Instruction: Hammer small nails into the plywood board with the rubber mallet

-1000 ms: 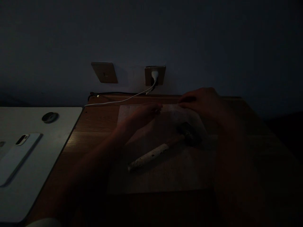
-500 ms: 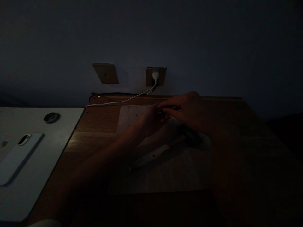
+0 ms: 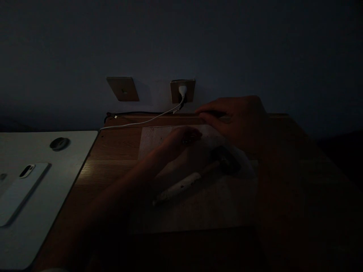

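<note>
The scene is very dim. My left hand (image 3: 185, 138) hovers above the back of a pale sheet (image 3: 195, 215), its fingers curled around something small and dark that I cannot make out. To its right and a little higher, my right hand (image 3: 232, 115) is closed with thumb and forefinger together; what they hold, if anything, is hidden. A hammer (image 3: 181, 187) lies slantwise on the sheet below both hands. Its whitish, dark-spotted handle points to the lower left, and its dark head (image 3: 226, 160) is at the upper right. Neither hand touches it.
On the left, a white board (image 3: 68, 166) carries a phone (image 3: 24, 192) and a dark round ring (image 3: 59, 143). A white plug (image 3: 182, 90) sits in the wall socket, its cable (image 3: 147, 121) running along the wooden table's (image 3: 109, 151) back edge. A second wall plate (image 3: 123, 88) is beside it.
My hands were together and are now apart. The right hand has moved up and to the right; the left stays over the sheet. The hammer has stayed in place.
</note>
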Demonstrator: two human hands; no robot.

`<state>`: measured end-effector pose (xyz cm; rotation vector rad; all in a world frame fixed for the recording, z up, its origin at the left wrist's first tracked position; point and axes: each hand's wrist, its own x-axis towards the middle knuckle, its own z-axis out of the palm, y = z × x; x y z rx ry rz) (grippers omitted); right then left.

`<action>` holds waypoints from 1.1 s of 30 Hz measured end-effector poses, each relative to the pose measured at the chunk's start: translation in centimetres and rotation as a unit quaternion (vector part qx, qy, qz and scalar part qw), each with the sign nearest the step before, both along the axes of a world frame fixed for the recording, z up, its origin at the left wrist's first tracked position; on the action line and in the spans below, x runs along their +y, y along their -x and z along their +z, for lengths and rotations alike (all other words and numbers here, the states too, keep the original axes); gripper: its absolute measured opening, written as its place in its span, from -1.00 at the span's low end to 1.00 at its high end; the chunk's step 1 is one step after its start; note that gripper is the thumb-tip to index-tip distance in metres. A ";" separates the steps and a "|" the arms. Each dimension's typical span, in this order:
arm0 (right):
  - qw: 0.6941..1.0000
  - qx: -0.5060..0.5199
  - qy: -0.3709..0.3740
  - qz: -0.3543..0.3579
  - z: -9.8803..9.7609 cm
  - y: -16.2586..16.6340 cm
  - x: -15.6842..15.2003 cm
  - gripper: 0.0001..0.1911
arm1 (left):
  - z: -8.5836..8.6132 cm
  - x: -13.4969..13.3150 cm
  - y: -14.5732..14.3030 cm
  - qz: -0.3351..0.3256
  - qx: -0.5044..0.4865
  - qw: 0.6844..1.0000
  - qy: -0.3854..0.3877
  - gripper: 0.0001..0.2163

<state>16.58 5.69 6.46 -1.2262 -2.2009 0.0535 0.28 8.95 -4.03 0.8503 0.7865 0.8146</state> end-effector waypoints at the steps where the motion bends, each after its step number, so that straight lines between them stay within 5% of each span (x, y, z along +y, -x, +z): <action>1: 1.000 0.002 -0.002 -0.002 0.0 0.0 0.0 -0.77 | -0.2 0.1 0.0 0.004 0.013 1.000 0.007 -0.83; 7: 1.000 0.003 -0.001 -0.003 0.0 -0.3 0.3 -0.76 | -0.4 0.6 0.1 -0.037 0.008 0.999 -0.018 -0.79; 17: 0.999 0.003 0.024 -0.024 0.9 -0.7 -0.3 -0.76 | 2.4 -0.5 4.4 -0.091 0.180 0.937 -0.284 -0.75; 22: 0.999 -0.008 -0.031 -0.032 2.3 -0.7 -2.3 -0.81 | 3.0 -4.2 7.2 -0.024 0.314 0.867 -0.386 -0.78; 27: 0.993 0.049 -0.056 -0.093 3.5 -2.3 -3.9 -0.71 | 1.3 -9.1 13.8 0.020 0.531 0.714 -0.455 -0.72; 30: 0.994 0.027 0.004 -0.106 1.2 -5.7 -3.7 -0.74 | -0.5 -13.0 17.9 0.019 0.592 0.669 -0.448 -0.69; 33: 0.989 -0.038 0.075 -0.123 -3.9 -9.8 -5.1 -0.73 | -2.4 -17.0 20.4 0.002 0.627 0.642 -0.442 -0.56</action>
